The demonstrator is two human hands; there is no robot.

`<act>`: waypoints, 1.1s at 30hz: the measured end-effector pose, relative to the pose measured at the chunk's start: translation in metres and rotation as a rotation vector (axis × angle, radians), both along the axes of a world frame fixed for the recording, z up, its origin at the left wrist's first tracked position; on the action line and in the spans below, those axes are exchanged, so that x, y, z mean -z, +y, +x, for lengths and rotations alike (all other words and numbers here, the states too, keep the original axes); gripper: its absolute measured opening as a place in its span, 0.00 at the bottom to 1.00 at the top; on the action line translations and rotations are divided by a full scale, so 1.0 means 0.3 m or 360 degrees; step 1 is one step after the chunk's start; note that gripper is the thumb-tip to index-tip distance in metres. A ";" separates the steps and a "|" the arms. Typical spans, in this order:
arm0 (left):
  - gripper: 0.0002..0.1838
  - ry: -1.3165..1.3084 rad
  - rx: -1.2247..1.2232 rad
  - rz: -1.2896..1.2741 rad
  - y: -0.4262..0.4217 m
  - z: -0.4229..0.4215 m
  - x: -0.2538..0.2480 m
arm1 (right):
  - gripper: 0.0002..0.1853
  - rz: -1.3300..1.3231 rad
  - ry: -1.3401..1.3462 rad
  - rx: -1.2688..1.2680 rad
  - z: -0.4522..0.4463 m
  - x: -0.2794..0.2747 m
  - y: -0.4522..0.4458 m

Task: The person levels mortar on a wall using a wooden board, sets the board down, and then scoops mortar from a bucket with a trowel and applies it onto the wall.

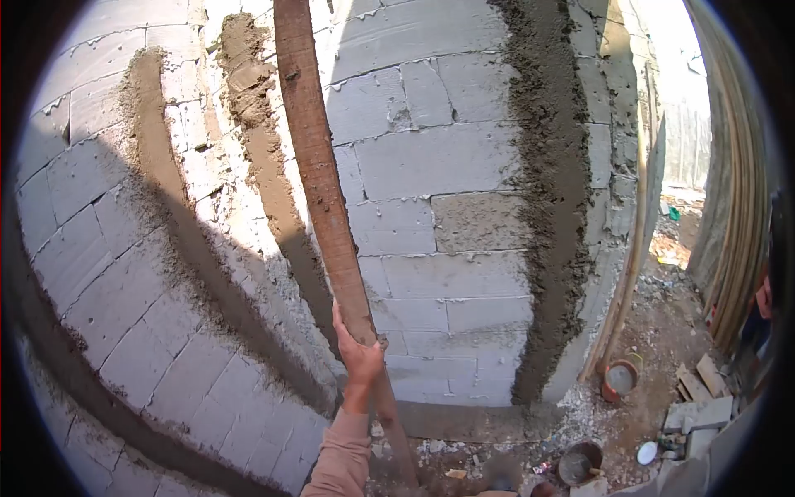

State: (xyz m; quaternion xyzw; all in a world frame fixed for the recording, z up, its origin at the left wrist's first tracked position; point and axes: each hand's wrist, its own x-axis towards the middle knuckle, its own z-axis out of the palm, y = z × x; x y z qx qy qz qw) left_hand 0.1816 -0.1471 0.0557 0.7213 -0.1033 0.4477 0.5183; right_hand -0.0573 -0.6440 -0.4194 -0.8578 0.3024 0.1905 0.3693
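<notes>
My left hand is closed around the lower part of a long, narrow wooden board. The board leans upright and slightly tilted in front of the block wall, its face reddish brown with bits of mortar stuck to it. Its top runs out of view, and its lower end reaches down toward the rubble. To the right of the board, a wide vertical strip of wet mortar covers the wall. Narrower mortar strips stand to the left, one behind the board and another across the corner. My right hand does not show.
Lower right, an orange bucket and a dark bucket stand on rubble-strewn ground. Broken slabs lie near a white dish. Wooden poles lean at the wall's right end. Part of a person shows at the right edge.
</notes>
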 end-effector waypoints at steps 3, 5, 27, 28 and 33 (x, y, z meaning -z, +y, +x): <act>0.58 -0.0009 -0.0020 0.0071 -0.019 0.087 -0.006 | 0.24 0.0073 -0.0119 0.0095 0.059 -0.085 -0.016; 0.57 -0.0012 -0.0057 0.0139 -0.038 0.122 -0.025 | 0.24 0.0097 -0.0165 0.0133 0.067 -0.103 -0.026; 0.55 0.0188 0.0012 0.0387 -0.033 0.715 0.146 | 0.10 -0.0083 -0.0186 0.0573 -0.617 0.192 0.117; 0.57 0.0214 0.0198 0.0373 -0.006 0.739 0.160 | 0.10 -0.0079 -0.0043 0.0631 -0.597 0.136 0.131; 0.71 -0.0076 -0.0850 0.1040 0.042 0.665 0.298 | 0.13 0.0068 0.0284 0.0608 -0.615 0.165 0.089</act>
